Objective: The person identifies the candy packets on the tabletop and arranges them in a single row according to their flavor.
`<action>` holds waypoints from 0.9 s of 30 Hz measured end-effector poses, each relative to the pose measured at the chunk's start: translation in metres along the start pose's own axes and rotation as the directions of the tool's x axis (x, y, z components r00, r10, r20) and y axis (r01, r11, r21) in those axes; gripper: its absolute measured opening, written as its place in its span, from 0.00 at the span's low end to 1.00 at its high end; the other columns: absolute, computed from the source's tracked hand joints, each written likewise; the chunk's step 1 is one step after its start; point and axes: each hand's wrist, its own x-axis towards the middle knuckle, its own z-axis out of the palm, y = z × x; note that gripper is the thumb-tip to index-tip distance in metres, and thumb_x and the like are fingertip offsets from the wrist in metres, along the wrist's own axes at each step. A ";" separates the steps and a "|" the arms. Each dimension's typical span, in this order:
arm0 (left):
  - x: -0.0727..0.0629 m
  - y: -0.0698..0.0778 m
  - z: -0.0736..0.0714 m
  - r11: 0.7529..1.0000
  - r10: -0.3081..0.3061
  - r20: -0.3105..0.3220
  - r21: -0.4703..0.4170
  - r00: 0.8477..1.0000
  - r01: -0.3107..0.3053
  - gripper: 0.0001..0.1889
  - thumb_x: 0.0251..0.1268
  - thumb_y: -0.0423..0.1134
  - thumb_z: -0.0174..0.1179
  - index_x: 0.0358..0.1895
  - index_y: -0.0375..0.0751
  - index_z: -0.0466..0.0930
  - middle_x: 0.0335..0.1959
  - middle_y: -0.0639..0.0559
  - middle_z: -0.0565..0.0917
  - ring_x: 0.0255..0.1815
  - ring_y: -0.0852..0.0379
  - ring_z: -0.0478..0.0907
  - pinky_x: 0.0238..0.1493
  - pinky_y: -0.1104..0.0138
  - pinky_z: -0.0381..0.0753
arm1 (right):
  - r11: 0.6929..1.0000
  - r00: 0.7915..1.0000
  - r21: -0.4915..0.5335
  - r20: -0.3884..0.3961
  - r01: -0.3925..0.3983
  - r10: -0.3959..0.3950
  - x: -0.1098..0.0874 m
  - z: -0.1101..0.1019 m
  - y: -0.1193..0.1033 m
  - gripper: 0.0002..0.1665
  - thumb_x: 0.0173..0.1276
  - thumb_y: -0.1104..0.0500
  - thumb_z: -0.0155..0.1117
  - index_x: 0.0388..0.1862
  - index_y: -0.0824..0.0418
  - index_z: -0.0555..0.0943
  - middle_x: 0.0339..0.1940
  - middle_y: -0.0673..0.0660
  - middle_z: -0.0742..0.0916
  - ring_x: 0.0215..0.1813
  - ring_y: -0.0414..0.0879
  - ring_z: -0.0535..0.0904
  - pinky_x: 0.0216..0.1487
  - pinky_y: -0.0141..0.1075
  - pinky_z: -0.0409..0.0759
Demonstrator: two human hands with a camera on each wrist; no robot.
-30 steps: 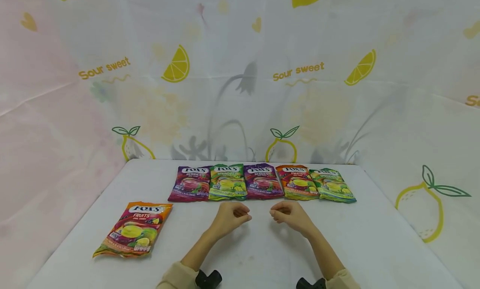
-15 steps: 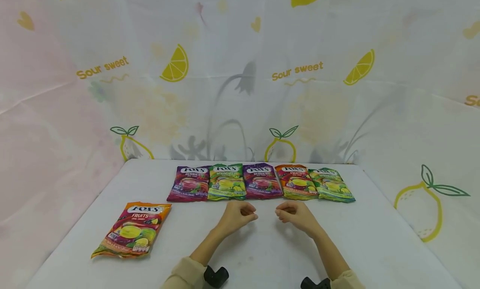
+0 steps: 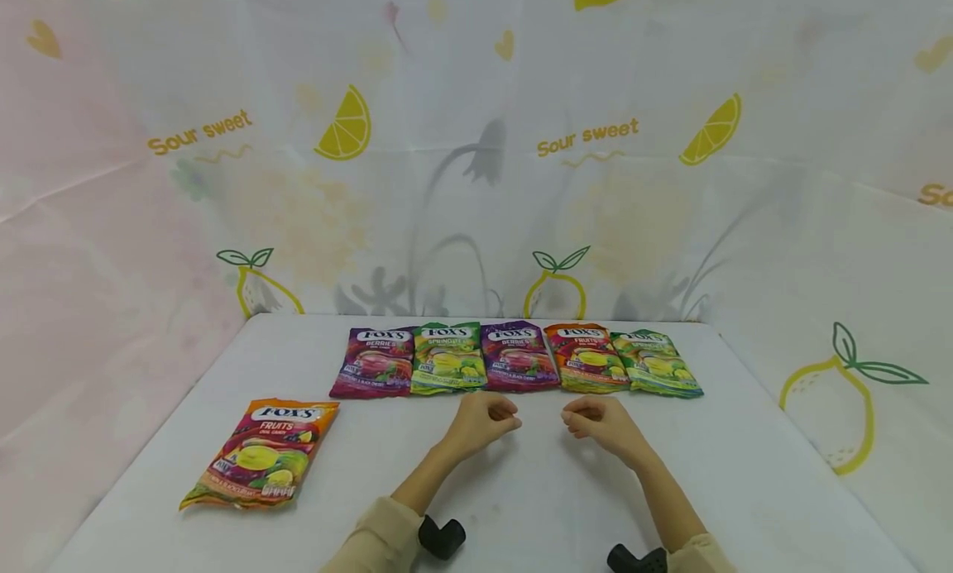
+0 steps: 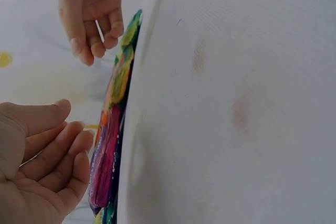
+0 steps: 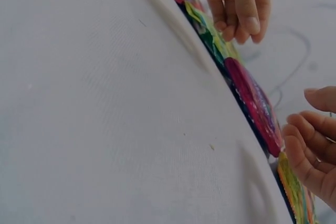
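My left hand (image 3: 482, 422) and right hand (image 3: 606, 426) hover over the middle of the table, apart and facing each other, fingers loosely bent and holding nothing. Just beyond them lies a row of candy bags: a purple berries bag (image 3: 375, 365), a green bag (image 3: 448, 361), a second purple bag (image 3: 519, 360), an orange fruits bag (image 3: 588, 360) and a second green bag (image 3: 656, 366). Another orange fruits bag (image 3: 260, 455) lies by itself at the left front. In the left wrist view, the bags show edge-on behind both hands.
The white table (image 3: 752, 474) has its far edge just behind the row. A white curtain (image 3: 462, 209) printed with lemons hangs behind and around the sides. Black wrist cameras (image 3: 442, 538) sit on both forearms, below beige sleeves.
Both hands have drifted a little to the right, their fingers still loosely bent and a gap still between them. The candy bags have stayed in place.
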 end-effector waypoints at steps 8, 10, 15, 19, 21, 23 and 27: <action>0.009 0.002 0.007 1.000 0.006 -0.005 -0.010 1.000 -0.006 0.08 0.56 0.31 0.65 0.35 0.26 0.82 0.27 0.43 0.85 0.26 0.58 0.79 0.29 0.74 0.77 | 1.000 0.999 0.001 -0.028 -0.016 0.016 -0.002 -0.012 0.004 0.19 0.68 0.60 0.58 0.47 0.77 0.77 0.41 0.69 0.84 0.39 0.50 0.81 0.40 0.37 0.82; 0.012 0.002 0.010 1.000 0.006 -0.007 -0.010 1.000 -0.006 0.08 0.56 0.31 0.65 0.35 0.26 0.82 0.27 0.43 0.85 0.26 0.58 0.79 0.29 0.74 0.77 | 1.000 0.999 -0.001 -0.042 -0.027 0.027 -0.002 -0.015 0.004 0.19 0.68 0.60 0.59 0.47 0.77 0.77 0.41 0.70 0.84 0.40 0.51 0.81 0.40 0.37 0.82; 0.018 0.006 0.015 1.000 0.014 -0.016 -0.018 1.000 -0.015 0.08 0.56 0.30 0.65 0.35 0.26 0.83 0.27 0.43 0.85 0.26 0.57 0.80 0.29 0.74 0.76 | 0.998 0.995 -0.014 -0.076 -0.061 0.060 -0.001 -0.022 0.004 0.20 0.68 0.59 0.59 0.47 0.77 0.77 0.41 0.69 0.84 0.40 0.50 0.82 0.40 0.38 0.82; 0.022 0.008 0.018 0.999 0.024 -0.020 -0.022 1.000 -0.025 0.08 0.55 0.30 0.65 0.35 0.26 0.83 0.27 0.43 0.85 0.25 0.57 0.80 0.28 0.74 0.77 | 0.999 0.996 -0.016 -0.079 -0.050 0.048 0.000 -0.026 0.004 0.19 0.67 0.60 0.59 0.46 0.78 0.77 0.40 0.69 0.84 0.39 0.48 0.82 0.40 0.37 0.82; 0.023 0.008 0.019 1.000 0.023 -0.022 -0.019 0.999 -0.024 0.08 0.55 0.30 0.65 0.34 0.26 0.83 0.27 0.43 0.85 0.25 0.58 0.80 0.28 0.75 0.77 | 0.999 0.996 -0.009 -0.079 -0.038 0.037 0.001 -0.028 0.004 0.18 0.67 0.61 0.59 0.46 0.78 0.77 0.40 0.69 0.84 0.38 0.48 0.82 0.39 0.36 0.82; 0.025 0.008 0.021 1.000 0.025 -0.027 -0.015 0.999 -0.026 0.08 0.55 0.30 0.65 0.34 0.26 0.83 0.27 0.43 0.85 0.25 0.58 0.80 0.29 0.75 0.77 | 1.000 0.997 -0.003 -0.075 -0.025 0.024 0.001 -0.030 0.004 0.18 0.67 0.61 0.59 0.46 0.79 0.77 0.40 0.70 0.84 0.38 0.48 0.81 0.39 0.36 0.82; 0.027 0.008 0.024 1.000 0.019 -0.039 -0.014 0.999 -0.020 0.08 0.55 0.30 0.65 0.35 0.26 0.83 0.27 0.43 0.85 0.25 0.58 0.80 0.29 0.75 0.77 | 1.000 0.997 0.000 -0.075 -0.014 0.014 0.002 -0.034 0.008 0.18 0.67 0.62 0.59 0.46 0.79 0.77 0.40 0.71 0.84 0.39 0.49 0.82 0.39 0.35 0.82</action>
